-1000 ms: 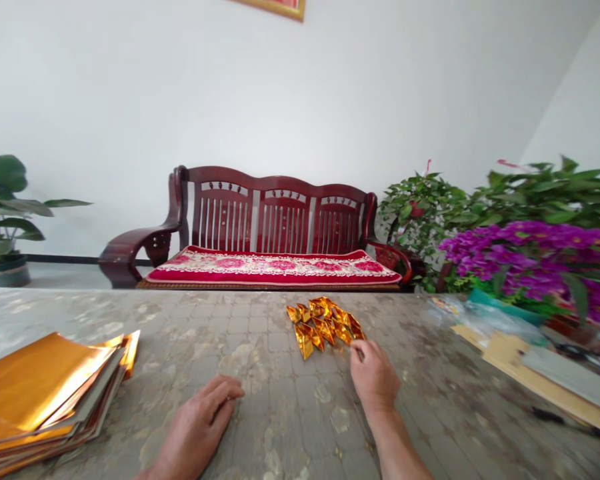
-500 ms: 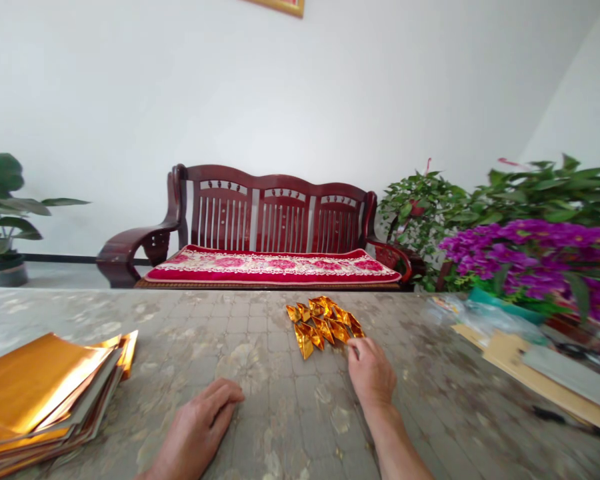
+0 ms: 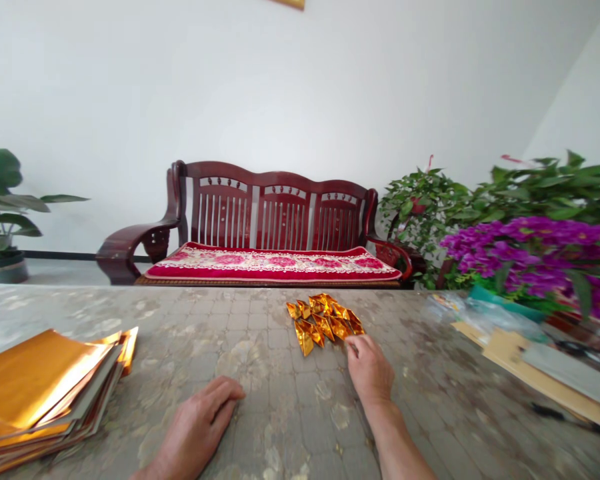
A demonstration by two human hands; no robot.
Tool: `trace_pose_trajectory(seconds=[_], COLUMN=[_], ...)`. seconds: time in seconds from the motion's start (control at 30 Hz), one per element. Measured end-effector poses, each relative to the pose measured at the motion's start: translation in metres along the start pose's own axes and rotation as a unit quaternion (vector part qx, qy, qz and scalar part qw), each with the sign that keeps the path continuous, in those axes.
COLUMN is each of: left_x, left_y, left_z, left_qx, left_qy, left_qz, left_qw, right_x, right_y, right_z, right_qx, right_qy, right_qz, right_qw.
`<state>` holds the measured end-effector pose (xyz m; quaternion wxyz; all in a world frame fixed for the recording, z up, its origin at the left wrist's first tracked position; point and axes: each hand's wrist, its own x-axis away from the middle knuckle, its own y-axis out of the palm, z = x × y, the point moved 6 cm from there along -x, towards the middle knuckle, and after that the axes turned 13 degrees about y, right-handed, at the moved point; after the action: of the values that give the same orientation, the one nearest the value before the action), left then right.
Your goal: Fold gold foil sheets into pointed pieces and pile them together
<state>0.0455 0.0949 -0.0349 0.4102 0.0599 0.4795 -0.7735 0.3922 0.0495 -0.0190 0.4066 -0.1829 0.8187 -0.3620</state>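
I have the right hand [image 3: 371, 371] at the near right edge of the folded pieces [image 3: 305, 339], its fingers curled in and the tips close together. I judge this to be a moment of placing or adjusting at the edge of the cluster, though I can't tell whether the fingertips pinch a piece or only rest beside one. From here, any shift would call for a light, low touch, since the pieces lie close together and one nudge could disturb several.

The left hand [image 3: 196, 427] rests on the tabletop [image 3: 260, 420], loosely curled with the thumb a little apart; I see nothing in it. The pieces lie ahead of both hands, just beyond the right fingertips and well apart from the left. The gold sheets [image 3: 30, 383] are stacked to the left of the left hand.
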Motion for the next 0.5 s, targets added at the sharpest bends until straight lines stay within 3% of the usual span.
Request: trace_pose_trajectory(seconds=[0.5], left_x=[-0.0016], left_y=[-0.0012], left_z=[0.0026], left_qx=[-0.009], left_qy=[0.002], left_qz=[0.002], left_qw=[1.0], right_x=[0.0009], right_y=[0.0011], right_z=[0.0016], right_qx=[-0.008], right_qy=[0.027], right_qz=[-0.031], right_qw=[0.999])
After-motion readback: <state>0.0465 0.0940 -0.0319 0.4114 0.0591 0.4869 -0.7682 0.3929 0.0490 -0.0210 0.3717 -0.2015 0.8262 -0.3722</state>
